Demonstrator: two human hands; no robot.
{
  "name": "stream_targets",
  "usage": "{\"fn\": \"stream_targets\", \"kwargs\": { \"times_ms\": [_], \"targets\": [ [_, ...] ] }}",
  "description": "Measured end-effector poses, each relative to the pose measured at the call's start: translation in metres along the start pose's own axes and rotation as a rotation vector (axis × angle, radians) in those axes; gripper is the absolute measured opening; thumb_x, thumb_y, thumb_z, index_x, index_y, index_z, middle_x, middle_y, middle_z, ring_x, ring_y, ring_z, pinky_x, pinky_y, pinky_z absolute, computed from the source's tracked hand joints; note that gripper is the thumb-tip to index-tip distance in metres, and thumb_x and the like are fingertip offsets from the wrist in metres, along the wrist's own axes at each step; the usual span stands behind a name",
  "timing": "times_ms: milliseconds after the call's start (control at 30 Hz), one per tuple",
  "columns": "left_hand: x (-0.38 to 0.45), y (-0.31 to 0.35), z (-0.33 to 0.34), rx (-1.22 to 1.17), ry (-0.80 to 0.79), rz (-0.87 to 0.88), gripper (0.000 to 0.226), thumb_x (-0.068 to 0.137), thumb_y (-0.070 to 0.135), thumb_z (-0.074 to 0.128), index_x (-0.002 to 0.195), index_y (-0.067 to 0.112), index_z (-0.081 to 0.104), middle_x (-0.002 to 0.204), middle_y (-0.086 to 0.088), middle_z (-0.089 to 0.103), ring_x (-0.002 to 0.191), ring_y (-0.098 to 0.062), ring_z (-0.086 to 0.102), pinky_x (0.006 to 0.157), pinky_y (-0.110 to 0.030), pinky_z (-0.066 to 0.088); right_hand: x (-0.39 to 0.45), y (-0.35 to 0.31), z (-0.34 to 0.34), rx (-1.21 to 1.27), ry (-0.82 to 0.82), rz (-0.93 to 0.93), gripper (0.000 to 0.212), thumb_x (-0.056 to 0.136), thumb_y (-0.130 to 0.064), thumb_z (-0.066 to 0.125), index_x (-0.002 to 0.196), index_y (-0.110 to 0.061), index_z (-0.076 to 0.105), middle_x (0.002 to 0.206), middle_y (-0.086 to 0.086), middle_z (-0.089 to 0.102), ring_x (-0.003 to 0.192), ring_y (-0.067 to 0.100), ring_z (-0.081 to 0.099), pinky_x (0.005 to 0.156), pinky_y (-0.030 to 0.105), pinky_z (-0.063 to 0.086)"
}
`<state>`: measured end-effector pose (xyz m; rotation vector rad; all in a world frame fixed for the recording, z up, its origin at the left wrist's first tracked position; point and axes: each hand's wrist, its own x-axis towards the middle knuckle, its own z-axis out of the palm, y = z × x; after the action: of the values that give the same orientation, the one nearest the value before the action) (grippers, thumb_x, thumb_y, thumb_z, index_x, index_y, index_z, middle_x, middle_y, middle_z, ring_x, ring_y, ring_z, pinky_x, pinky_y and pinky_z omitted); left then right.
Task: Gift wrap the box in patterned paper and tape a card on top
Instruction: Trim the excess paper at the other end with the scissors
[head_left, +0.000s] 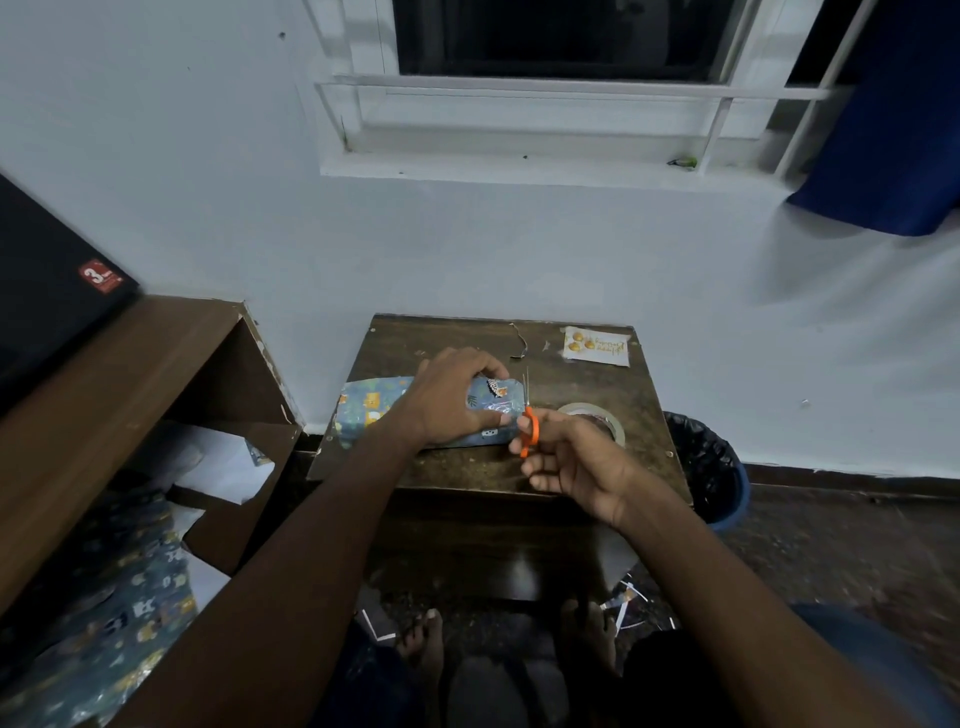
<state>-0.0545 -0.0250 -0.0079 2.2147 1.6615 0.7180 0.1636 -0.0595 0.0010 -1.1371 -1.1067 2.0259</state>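
Observation:
The box (370, 409), wrapped in blue patterned paper, lies on a small dark wooden table (467, 467). My left hand (447, 400) grips its right end from above, fingers curled over the paper. My right hand (566, 462) holds small orange-handled scissors (529, 426), blades pointing up beside the box's right end. A roll of clear tape (605, 415) lies partly behind my right hand. A white card (595, 347) with orange shapes rests at the table's far right corner.
A thin scrap (518, 343) lies near the table's back edge. A wooden shelf (130, 395) on the left holds spare patterned paper (119, 613). A bin with a black liner (706, 467) stands right of the table. My bare feet (426, 644) are below it.

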Motion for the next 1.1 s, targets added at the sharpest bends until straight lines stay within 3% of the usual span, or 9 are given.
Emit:
{"fn": "stream_targets", "kwargs": {
  "times_ms": [133, 233, 367, 633, 767, 933, 1100],
  "targets": [
    [0.000, 0.000, -0.003, -0.024, 0.017, 0.029, 0.043, 0.074, 0.044, 0.091, 0.107, 0.039, 0.064, 0.113, 0.018, 0.059, 0.110, -0.009, 0.054, 0.101, -0.046, 0.043, 0.000, -0.001, -0.001, 0.040, -0.025, -0.006, 0.029, 0.087, -0.026, 0.073, 0.114, -0.019, 0.069, 0.089, 0.005, 0.071, 0.062, 0.014, 0.060, 0.058, 0.025, 0.052],
    [0.000, 0.002, -0.008, -0.010, 0.045, 0.065, 0.039, 0.070, 0.042, 0.094, 0.096, 0.038, 0.066, 0.107, 0.015, 0.056, 0.103, -0.009, 0.055, 0.086, -0.038, 0.050, 0.001, 0.000, -0.002, 0.024, -0.029, -0.020, 0.032, 0.085, -0.026, 0.074, 0.115, -0.019, 0.068, 0.090, 0.006, 0.071, 0.062, 0.013, 0.060, 0.059, 0.026, 0.052],
    [-0.005, 0.014, -0.011, 0.154, 0.084, 0.067, 0.028, 0.075, 0.045, 0.091, 0.094, 0.038, 0.071, 0.104, 0.019, 0.057, 0.098, -0.001, 0.052, 0.072, -0.030, 0.046, 0.000, 0.005, -0.001, -0.043, 0.031, -0.035, 0.023, 0.093, -0.018, 0.072, 0.116, -0.016, 0.070, 0.090, 0.009, 0.072, 0.062, 0.016, 0.060, 0.059, 0.027, 0.053],
    [-0.009, 0.029, -0.001, 0.205, 0.057, 0.088, 0.038, 0.072, 0.046, 0.092, 0.102, 0.036, 0.070, 0.104, 0.018, 0.065, 0.098, -0.004, 0.058, 0.072, -0.028, 0.045, -0.007, 0.019, -0.009, -0.091, 0.178, -0.028, 0.029, 0.094, -0.011, 0.071, 0.123, -0.016, 0.067, 0.086, 0.014, 0.074, 0.055, 0.019, 0.059, 0.050, 0.027, 0.051],
    [-0.009, 0.032, 0.000, 0.246, 0.047, 0.037, 0.035, 0.074, 0.047, 0.091, 0.101, 0.034, 0.074, 0.099, 0.016, 0.066, 0.095, -0.008, 0.063, 0.073, -0.030, 0.050, -0.008, 0.015, -0.011, -0.161, 0.185, 0.003, 0.015, 0.096, -0.005, 0.062, 0.107, -0.008, 0.073, 0.084, 0.014, 0.074, 0.052, 0.016, 0.058, 0.046, 0.025, 0.048],
    [-0.008, 0.035, 0.001, 0.294, 0.055, 0.009, 0.023, 0.083, 0.041, 0.087, 0.103, 0.032, 0.079, 0.103, 0.013, 0.072, 0.097, -0.011, 0.066, 0.071, -0.027, 0.041, -0.012, 0.009, -0.014, -0.266, 0.194, 0.049, 0.016, 0.099, 0.000, 0.058, 0.093, -0.006, 0.072, 0.076, 0.016, 0.070, 0.048, 0.016, 0.056, 0.042, 0.024, 0.047],
    [-0.011, 0.032, -0.002, 0.206, 0.089, -0.055, 0.017, 0.080, 0.043, 0.089, 0.093, 0.034, 0.082, 0.095, 0.016, 0.076, 0.088, -0.008, 0.068, 0.070, -0.027, 0.048, -0.012, 0.012, -0.014, -0.292, 0.120, 0.095, 0.015, 0.099, -0.003, 0.063, 0.111, 0.002, 0.069, 0.076, 0.015, 0.071, 0.052, 0.017, 0.060, 0.045, 0.025, 0.051]
  ]
}}
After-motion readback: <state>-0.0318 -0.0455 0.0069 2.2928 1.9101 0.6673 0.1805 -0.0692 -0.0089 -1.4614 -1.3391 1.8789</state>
